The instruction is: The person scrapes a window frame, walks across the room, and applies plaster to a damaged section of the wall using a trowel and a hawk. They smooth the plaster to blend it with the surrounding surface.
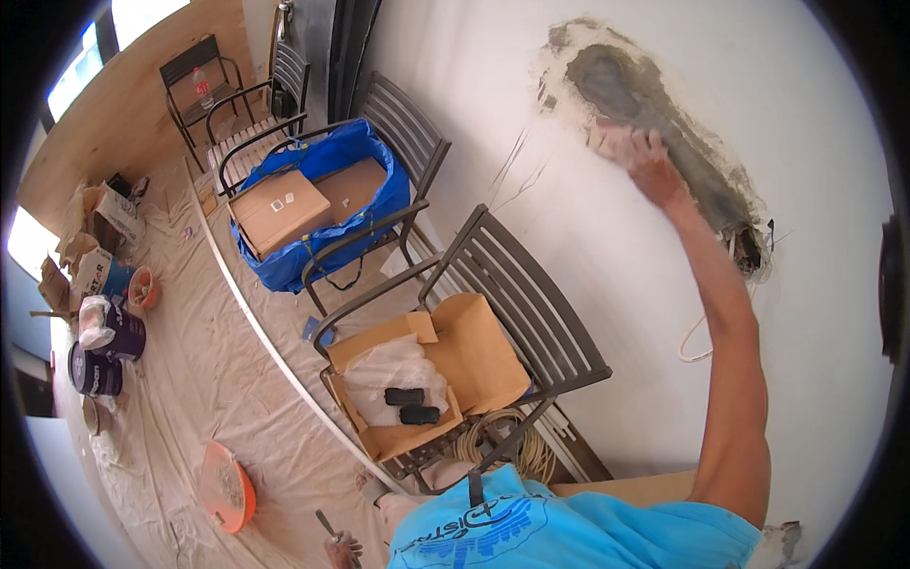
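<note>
My right arm reaches up to the white wall [455, 57]. There my right hand [654, 171], fingers curled and dusted pale, presses at the edge of a long grey patch of wet-looking filler [701, 156]. Whether a pale piece sits under those fingers cannot be made out. The patch slants down to a ragged hole [749, 248] with wires. Low in the view, my left hand [344, 548] is closed around a narrow grey hand tool [325, 522]; its other end is hidden. An orange bowl [248, 498] of grey mix lies on the sheeted floor to the left.
A slatted metal chair [517, 294] holds an open cardboard box [483, 356] with two black items. Behind it, another chair [408, 119] stands by a blue bag [275, 270] of boxes. Paint buckets [95, 370] line the left. Coiled cable [536, 455] lies under the near chair.
</note>
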